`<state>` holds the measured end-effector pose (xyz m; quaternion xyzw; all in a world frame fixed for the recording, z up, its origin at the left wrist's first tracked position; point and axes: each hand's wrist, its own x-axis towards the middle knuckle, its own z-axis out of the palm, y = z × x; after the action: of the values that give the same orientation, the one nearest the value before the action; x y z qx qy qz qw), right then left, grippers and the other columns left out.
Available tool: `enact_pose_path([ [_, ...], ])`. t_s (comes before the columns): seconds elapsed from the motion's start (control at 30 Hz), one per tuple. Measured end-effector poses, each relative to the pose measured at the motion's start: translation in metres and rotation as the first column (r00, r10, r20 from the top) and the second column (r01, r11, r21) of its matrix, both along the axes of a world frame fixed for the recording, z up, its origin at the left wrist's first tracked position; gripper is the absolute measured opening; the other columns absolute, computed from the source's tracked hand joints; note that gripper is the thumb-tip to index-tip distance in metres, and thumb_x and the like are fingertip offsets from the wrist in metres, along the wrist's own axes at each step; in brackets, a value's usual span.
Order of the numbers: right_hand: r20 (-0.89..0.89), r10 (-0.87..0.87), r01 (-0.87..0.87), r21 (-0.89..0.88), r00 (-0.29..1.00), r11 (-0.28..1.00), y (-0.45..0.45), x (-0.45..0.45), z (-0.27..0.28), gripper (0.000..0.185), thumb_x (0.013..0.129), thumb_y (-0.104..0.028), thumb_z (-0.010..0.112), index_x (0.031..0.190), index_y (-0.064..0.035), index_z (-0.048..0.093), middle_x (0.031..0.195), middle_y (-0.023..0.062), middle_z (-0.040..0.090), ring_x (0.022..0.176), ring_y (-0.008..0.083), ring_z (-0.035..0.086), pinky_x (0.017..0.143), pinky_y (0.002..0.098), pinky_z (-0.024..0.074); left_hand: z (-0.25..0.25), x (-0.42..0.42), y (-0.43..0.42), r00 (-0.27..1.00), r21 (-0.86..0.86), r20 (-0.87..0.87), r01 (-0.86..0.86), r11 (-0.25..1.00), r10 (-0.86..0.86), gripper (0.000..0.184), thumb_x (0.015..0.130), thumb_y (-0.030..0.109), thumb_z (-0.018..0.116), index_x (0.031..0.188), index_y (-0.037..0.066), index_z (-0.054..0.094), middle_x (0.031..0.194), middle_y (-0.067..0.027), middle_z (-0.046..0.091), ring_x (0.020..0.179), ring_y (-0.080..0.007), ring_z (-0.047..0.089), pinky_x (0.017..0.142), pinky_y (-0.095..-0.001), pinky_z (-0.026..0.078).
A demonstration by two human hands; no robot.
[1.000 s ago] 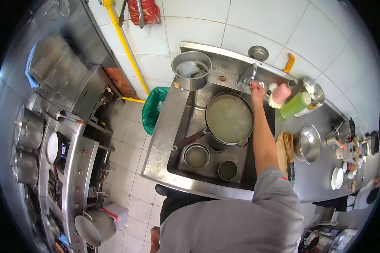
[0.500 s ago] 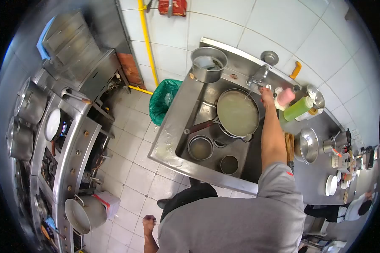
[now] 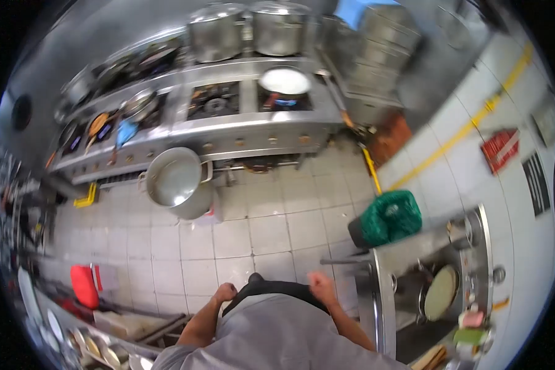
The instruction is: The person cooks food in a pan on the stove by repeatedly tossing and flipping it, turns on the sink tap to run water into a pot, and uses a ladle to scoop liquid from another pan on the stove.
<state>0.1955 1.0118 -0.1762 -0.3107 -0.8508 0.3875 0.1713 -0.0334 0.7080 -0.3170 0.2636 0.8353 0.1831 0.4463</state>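
Observation:
My left hand [image 3: 226,291] hangs at my waist with its fingers curled in. It touches no object that I can see. On the other side my right hand [image 3: 322,288] is raised in front of my hip, loosely fisted and smeared by motion, and I see nothing in it. The sink [image 3: 379,290] is to the right of this hand. Inside it stands a wide pot [image 3: 441,293] full of cloudy liquid. A large pot [image 3: 177,182] of water stands ahead, in front of the stove, on a low box.
The stove [image 3: 240,132] runs along the far side, with a white-filled pan [image 3: 284,81] and two tall lidded pots at the back. A green-lined bin [image 3: 391,217] stands at the sink's corner. A red object [image 3: 84,287] is at lower left. Tiled floor [image 3: 268,234] lies between.
My view has swung left from the sink to the stove. My right hand has come away from the tap area above the sink and is now near my waist.

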Motion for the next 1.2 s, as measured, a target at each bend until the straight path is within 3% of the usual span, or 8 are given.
enact_pose_path([
  [0.17, 0.178, 0.244, -0.255, 0.045, 0.953, 0.966, -0.012, -0.094, -0.013, 0.012, 0.073, -0.014, 0.055, 0.077, -0.0029, 0.055, 0.069, 0.0126, 0.056, 0.061, 0.0297, 0.054, 0.055, 0.0357, 0.0428, 0.032, -0.045, -0.028, 0.992, 0.254, -0.079, -0.077, 0.964, 0.1, 0.025, 0.066, 0.025, 0.055, 0.076, 0.002, 0.061, 0.075, -0.0169, 0.061, 0.069, -0.0281, 0.059, 0.065, -0.0338, 0.048],
  [0.27, 0.357, 0.498, -0.563, 0.101, 0.79, 0.82, -0.004, -0.128, -0.018, 0.035, 0.077, -0.031, 0.054, 0.094, -0.0012, 0.054, 0.087, 0.0165, 0.058, 0.08, 0.0311, 0.055, 0.069, 0.0364, 0.0444, 0.053, -0.046, -0.044, 0.723, 0.11, 0.365, -0.659, 0.744, 0.587, 0.026, 0.067, 0.025, 0.058, 0.081, 0.003, 0.06, 0.075, -0.0135, 0.061, 0.066, -0.0232, 0.059, 0.062, -0.0332, 0.047],
  [0.33, 0.535, 0.619, -0.44, -0.436, 0.575, 0.785, -0.011, -0.161, -0.028, 0.055, 0.079, -0.05, 0.043, 0.112, -0.0052, 0.048, 0.104, 0.0187, 0.053, 0.102, 0.0311, 0.048, 0.083, 0.035, 0.0393, 0.053, -0.038, -0.062, 0.716, 0.125, 0.431, -0.649, 0.75, 0.549, 0.028, 0.07, 0.026, 0.06, 0.085, 0.002, 0.06, 0.075, -0.0123, 0.061, 0.063, -0.0211, 0.058, 0.058, -0.0332, 0.047],
  [0.5, 0.668, 0.744, -0.334, -0.706, -0.019, 0.624, -0.053, -0.278, 0.0, 0.085, 0.069, -0.07, 0.036, 0.115, 0.0007, 0.045, 0.109, 0.0156, 0.051, 0.098, 0.0303, 0.051, 0.077, 0.0395, 0.0433, 0.069, 0.005, -0.088, 0.738, -0.057, 0.377, -0.585, 0.809, 0.56, 0.038, 0.074, 0.035, 0.058, 0.092, 0.001, 0.058, 0.081, -0.0124, 0.06, 0.063, -0.0219, 0.057, 0.052, -0.0314, 0.047],
  [0.73, 0.76, 0.562, -0.64, -0.615, -0.326, 0.461, -0.128, -0.4, 0.009, 0.073, 0.072, -0.064, 0.039, 0.1, 0.0022, 0.056, 0.104, 0.0188, 0.054, 0.091, 0.0336, 0.054, 0.074, 0.0399, 0.0449, 0.081, -0.005, -0.129, 0.42, -0.233, 0.506, -0.775, 0.588, 0.754, 0.04, 0.075, 0.037, 0.056, 0.094, 0.001, 0.057, 0.08, -0.0111, 0.059, 0.067, -0.0206, 0.056, 0.052, -0.0319, 0.047],
  [0.93, 0.697, 0.543, -0.883, -0.369, -0.469, -0.29, -0.168, -0.508, -0.094, 0.041, 0.074, -0.04, 0.05, 0.073, -0.0009, 0.062, 0.072, 0.018, 0.06, 0.065, 0.0276, 0.059, 0.058, 0.0374, 0.0437, 0.082, -0.023, -0.168, 0.146, -0.182, 0.372, -0.957, 0.227, 0.917, 0.035, 0.074, 0.033, 0.059, 0.092, 0.002, 0.059, 0.079, -0.0096, 0.06, 0.068, -0.0186, 0.056, 0.053, -0.0303, 0.048],
  [1.13, 0.543, 0.563, -0.779, -0.359, -0.623, -0.514, -0.25, -0.603, -0.065, 0.029, 0.068, -0.029, 0.061, 0.056, -0.0031, 0.057, 0.055, 0.0145, 0.055, 0.051, 0.0241, 0.053, 0.051, 0.0362, 0.0416, 0.054, -0.036, -0.21, -0.2, -0.089, 0.031, -0.976, -0.196, 0.979, 0.032, 0.067, 0.026, 0.059, 0.087, 0.002, 0.06, 0.078, -0.0136, 0.062, 0.075, -0.0225, 0.06, 0.066, -0.0307, 0.047],
  [1.2, 0.613, 0.536, -0.814, -0.451, -0.581, -0.366, -0.289, -0.626, -0.05, 0.029, 0.067, -0.031, 0.059, 0.064, -0.0023, 0.058, 0.066, 0.0168, 0.058, 0.065, 0.0331, 0.055, 0.06, 0.0397, 0.0433, 0.058, -0.045, -0.215, -0.298, -0.048, -0.016, -0.953, -0.299, 0.954, 0.034, 0.067, 0.027, 0.06, 0.089, 0.002, 0.06, 0.079, -0.0149, 0.062, 0.077, -0.026, 0.06, 0.07, -0.0323, 0.047],
])
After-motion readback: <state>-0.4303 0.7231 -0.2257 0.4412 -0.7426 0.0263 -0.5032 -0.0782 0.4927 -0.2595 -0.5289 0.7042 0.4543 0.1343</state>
